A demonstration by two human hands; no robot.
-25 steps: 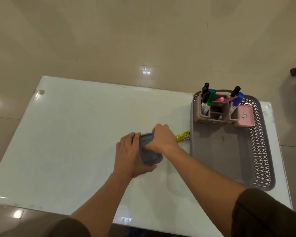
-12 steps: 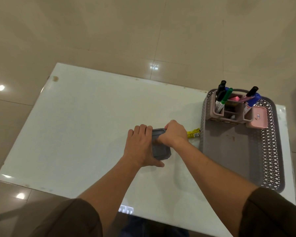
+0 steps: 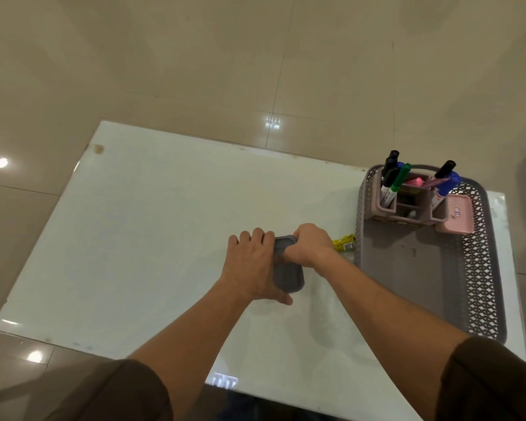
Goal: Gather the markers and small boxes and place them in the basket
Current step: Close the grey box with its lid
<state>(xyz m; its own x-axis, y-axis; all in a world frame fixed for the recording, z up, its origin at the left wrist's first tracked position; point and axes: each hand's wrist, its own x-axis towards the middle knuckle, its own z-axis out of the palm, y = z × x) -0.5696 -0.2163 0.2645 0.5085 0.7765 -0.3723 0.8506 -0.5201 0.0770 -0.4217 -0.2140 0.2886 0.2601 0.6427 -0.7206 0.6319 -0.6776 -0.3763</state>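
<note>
A small grey box [image 3: 289, 277] rests on the white table [image 3: 152, 226] near its middle. My left hand [image 3: 252, 265] wraps its left side and my right hand [image 3: 312, 246] grips its far end. A yellow marker [image 3: 343, 243] lies on the table just right of my right hand, beside the grey perforated basket [image 3: 480, 287]. At the far end of the basket stands a pink holder [image 3: 407, 211] with several markers [image 3: 397, 183], and next to it lies a pink box [image 3: 457, 214].
The basket sits along the table's right edge. The near half of the basket floor is bare. Beige floor tiles surround the table on all sides. My brown sleeves fill the bottom corners.
Both hands stay on the grey box. The view has shifted, so the table and basket sit further right in frame; the box has barely moved on the table.
</note>
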